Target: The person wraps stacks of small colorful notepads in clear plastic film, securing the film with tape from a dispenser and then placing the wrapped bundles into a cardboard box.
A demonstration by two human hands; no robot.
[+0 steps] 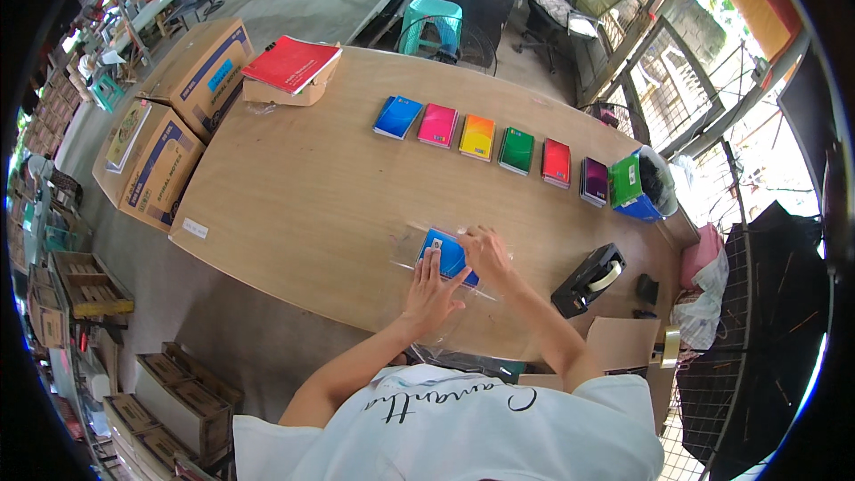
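A blue notebook lies on the table near its front edge, with clear plastic film spread under and around it. My left hand rests on the notebook's near side, fingers stretched out and apart, pressing on the cover. At the notebook's far right edge, my right hand is closed, fingers bent and pinched on the plastic film. Its palm hides part of the cover. Farther back stands a row of small notebook stacks: blue, pink, yellow, green, red and purple.
A black tape dispenser stands right of my hands. Beyond it is a blue-green container at the table's right end. Cardboard boxes stand off the left edge. A red book lies on cardboard at the far left corner.
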